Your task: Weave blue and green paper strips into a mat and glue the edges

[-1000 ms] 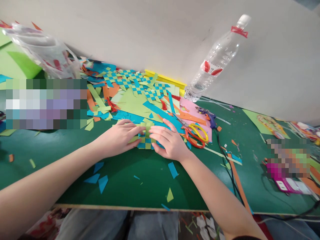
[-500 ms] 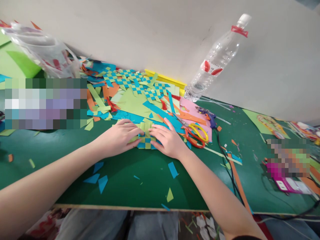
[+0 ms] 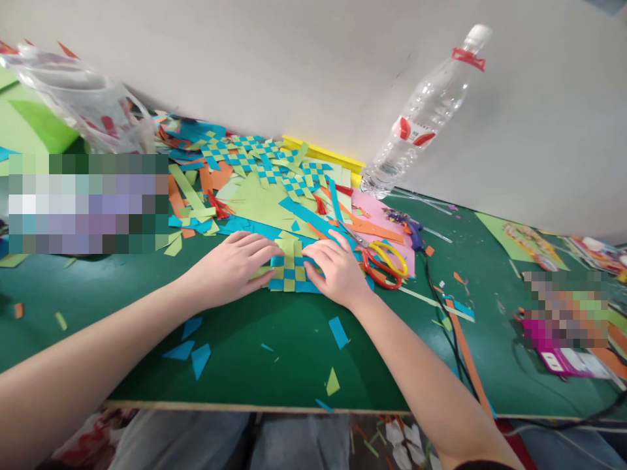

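A small woven mat (image 3: 290,271) of blue and light-green paper strips lies flat on the green table (image 3: 274,365). My left hand (image 3: 235,264) rests on the mat's left side, fingers stretched out and pressing the strips down. My right hand (image 3: 334,267) is on its right side, fingers curled and pinched on the ends of the strips there. Both forearms reach in from the near edge.
Behind the mat lies a heap of cut paper and several finished woven pieces (image 3: 259,163). Scissors (image 3: 385,264) with yellow and orange handles lie right of my right hand. A clear plastic bottle (image 3: 421,117) leans on the wall. Paper scraps (image 3: 196,349) dot the table front; a black cable (image 3: 443,307) runs right.
My right hand has slid a little to the right and curled its fingers, so more of the woven mat shows between the hands. The left hand has stayed put.
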A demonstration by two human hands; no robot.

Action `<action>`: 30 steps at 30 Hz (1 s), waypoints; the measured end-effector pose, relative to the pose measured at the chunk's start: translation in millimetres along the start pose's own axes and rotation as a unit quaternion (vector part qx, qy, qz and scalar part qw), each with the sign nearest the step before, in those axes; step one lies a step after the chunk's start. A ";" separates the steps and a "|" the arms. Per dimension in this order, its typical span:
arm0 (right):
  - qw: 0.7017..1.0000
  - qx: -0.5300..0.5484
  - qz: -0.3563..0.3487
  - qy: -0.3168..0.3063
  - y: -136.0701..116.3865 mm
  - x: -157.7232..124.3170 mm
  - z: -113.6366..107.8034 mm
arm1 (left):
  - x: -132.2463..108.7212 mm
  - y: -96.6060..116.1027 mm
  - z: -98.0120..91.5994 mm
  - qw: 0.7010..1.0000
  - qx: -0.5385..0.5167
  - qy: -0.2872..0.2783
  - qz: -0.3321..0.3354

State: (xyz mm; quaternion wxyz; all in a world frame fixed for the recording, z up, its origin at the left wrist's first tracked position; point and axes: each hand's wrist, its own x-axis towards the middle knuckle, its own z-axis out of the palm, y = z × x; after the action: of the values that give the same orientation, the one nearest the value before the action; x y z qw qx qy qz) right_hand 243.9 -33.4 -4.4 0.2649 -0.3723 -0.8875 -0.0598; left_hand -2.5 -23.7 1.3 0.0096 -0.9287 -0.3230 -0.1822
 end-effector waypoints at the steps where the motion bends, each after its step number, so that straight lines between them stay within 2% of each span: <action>1: 1.000 -0.003 0.002 0.000 0.7 -0.2 0.6 | -0.3 -0.9 0.6 1.000 0.006 0.000 -0.008; 7: 0.999 -0.037 0.025 -0.022 4.1 -0.1 3.4 | -2.3 -6.8 3.4 0.998 0.023 -0.002 -0.064; 12: 0.998 -0.036 0.040 -0.039 5.4 -1.3 6.6 | -2.5 -7.6 3.7 0.998 0.022 -0.018 -0.051; 18: 0.998 -0.021 0.046 -0.046 5.6 -1.3 6.9 | -2.9 -8.1 4.9 0.999 0.021 -0.008 -0.043; 30: 0.998 -0.005 0.049 -0.047 6.1 -2.3 8.6 | -1.3 -6.9 7.2 0.996 -0.006 0.013 -0.090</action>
State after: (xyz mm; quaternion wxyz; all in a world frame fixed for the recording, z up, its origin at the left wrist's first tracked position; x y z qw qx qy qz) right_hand 245.8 -27.9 -13.4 0.2236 -0.4186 -0.8796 -0.0334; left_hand -5.2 -18.0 -6.5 -0.0088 -0.8934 -0.4042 -0.1961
